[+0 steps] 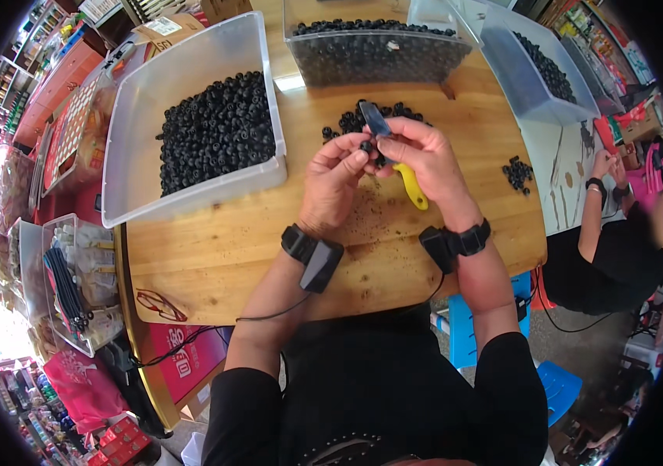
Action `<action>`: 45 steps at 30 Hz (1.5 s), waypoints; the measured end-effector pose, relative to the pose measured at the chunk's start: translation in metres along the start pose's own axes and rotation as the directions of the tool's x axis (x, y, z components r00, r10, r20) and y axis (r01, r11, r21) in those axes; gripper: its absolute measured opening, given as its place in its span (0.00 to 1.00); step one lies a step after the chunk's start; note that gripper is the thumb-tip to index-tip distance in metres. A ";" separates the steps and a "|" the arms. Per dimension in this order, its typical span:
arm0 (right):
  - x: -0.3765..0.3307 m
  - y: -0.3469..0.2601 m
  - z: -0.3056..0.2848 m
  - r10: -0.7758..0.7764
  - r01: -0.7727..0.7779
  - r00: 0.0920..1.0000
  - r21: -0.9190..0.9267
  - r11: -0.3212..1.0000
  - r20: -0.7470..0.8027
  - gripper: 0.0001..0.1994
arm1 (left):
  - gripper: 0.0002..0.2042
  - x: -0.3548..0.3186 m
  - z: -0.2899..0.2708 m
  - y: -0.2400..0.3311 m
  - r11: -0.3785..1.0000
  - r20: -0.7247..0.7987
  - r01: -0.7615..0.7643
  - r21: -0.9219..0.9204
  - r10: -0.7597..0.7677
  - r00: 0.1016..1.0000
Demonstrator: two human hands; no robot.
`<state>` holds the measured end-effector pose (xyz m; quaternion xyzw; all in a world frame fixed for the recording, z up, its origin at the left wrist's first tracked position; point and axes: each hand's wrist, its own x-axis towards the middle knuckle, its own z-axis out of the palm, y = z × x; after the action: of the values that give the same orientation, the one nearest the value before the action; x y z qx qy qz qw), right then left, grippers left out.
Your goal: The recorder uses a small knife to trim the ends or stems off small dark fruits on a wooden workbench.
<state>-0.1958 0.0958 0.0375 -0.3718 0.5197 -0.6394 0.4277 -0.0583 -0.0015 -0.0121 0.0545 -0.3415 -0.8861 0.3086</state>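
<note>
Between thumb and fingers of my left hand (pixel 331 180) is a small black round part (pixel 366 146). My right hand (pixel 426 159) is closed around a knife with a yellow handle (pixel 413 188); its grey blade (pixel 375 120) sticks up past the fingertips. Both hands meet over the wooden table (pixel 215 264), fingertips nearly touching at the part. Just beyond them lies a loose heap of similar black parts (pixel 351 122). Dark crumbs (pixel 374 213) are scattered on the wood below my hands. Fingers hide some of the knife and part.
Black parts fill a clear bin (pixel 114 171) at left and another (pixel 378 66) at the far side. A third bin (pixel 494 62) stands far right. Short black pieces (pixel 518 175) lie at the table's right edge. Red glasses (pixel 162 305) rest near left. Another person (pixel 607 256) sits at right.
</note>
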 end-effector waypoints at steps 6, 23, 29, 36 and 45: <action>-0.004 -0.007 0.003 -0.080 0.080 0.996 -0.005 0.997 0.037 0.11 | 0.11 0.000 0.001 -0.003 1.000 0.068 -0.027 0.015 0.026 0.997; -0.008 -0.003 0.001 -0.065 0.065 0.998 -0.010 0.998 -0.009 0.11 | 0.13 -0.002 0.009 -0.003 0.992 0.012 -0.065 0.106 0.064 0.998; -0.011 -0.001 0.006 -0.154 0.153 0.988 -0.093 0.984 -0.008 0.11 | 0.12 0.000 0.000 -0.003 0.982 0.072 -0.069 0.174 0.058 0.996; -0.007 0.007 0.010 -0.158 0.146 0.985 -0.152 0.978 -0.072 0.10 | 0.10 0.001 -0.003 -0.006 0.990 0.072 -0.104 0.091 0.098 0.993; -0.010 -0.007 -0.001 -0.126 0.126 0.992 -0.009 0.992 0.007 0.10 | 0.12 0.000 0.006 -0.009 0.975 0.097 -0.116 0.190 0.099 0.990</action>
<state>-0.1945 0.1066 0.0434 -0.4081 0.4967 -0.6614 0.3863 -0.0646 0.0070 -0.0135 0.0275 -0.4421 -0.8319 0.3342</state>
